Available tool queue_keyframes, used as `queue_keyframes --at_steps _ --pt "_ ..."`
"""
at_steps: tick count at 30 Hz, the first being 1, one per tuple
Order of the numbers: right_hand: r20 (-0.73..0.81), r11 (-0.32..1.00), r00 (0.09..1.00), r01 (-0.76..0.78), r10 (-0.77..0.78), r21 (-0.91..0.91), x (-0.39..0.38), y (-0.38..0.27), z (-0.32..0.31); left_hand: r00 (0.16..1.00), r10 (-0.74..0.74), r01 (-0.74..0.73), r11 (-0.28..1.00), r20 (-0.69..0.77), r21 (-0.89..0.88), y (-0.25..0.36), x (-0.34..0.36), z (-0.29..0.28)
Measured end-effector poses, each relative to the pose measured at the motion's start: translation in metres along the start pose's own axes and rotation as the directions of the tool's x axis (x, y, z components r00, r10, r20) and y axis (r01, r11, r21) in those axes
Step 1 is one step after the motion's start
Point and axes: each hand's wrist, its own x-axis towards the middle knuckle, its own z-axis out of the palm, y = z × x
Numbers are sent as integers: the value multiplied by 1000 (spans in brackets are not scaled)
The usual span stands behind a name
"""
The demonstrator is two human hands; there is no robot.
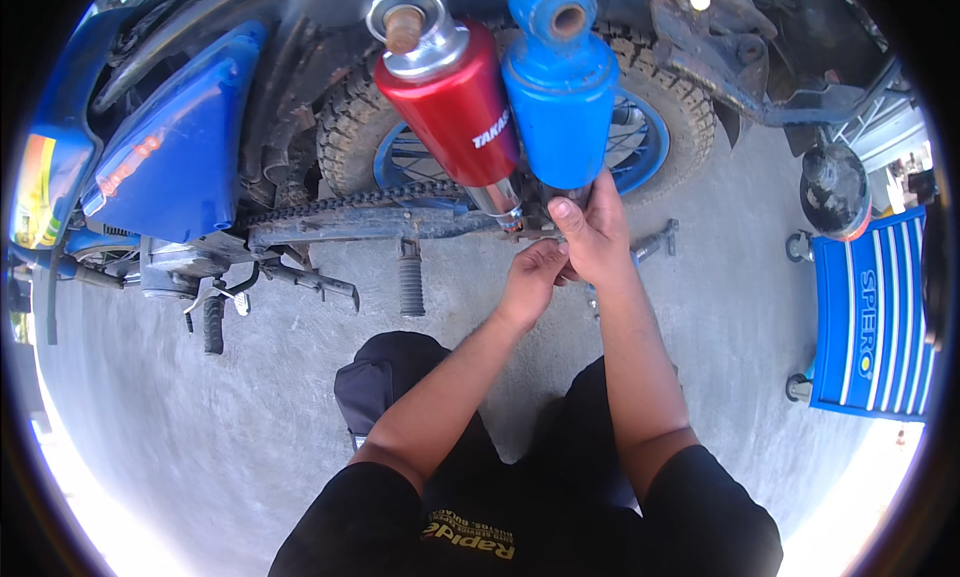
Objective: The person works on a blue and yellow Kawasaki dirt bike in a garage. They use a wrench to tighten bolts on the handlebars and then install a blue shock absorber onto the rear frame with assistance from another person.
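Observation:
A red shock absorber [440, 117] with a silver top eye stands beside a blue shock absorber [560, 97], in front of the motorcycle's rear wheel [670, 137]. My right hand [592, 227] is wrapped round the lower part of the blue one, thumb upward. My left hand [540, 275] is closed just below and left of it, near the lower ends of both absorbers; what its fingers hold is hidden. The chain [340, 201] and swingarm run leftward behind them.
A blue side panel [170, 137] is at upper left, with foot pegs [410, 282] below. A blue tool cabinet [866, 317] on casters stands right, below a dark rounded object [832, 185]. A metal bracket [720, 57] hangs at upper right. Concrete floor [200, 427] lies underneath.

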Motion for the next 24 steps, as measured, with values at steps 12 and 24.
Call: queue_keyframes --at_steps 12,24 --pt "-67 997 996 58 -62 -56 0 7 6 1000 20 -20 1000 -4 17 8 -1 0" --pt "53 994 997 -45 50 -98 13 -15 -12 979 152 -189 421 136 887 99 -45 26"
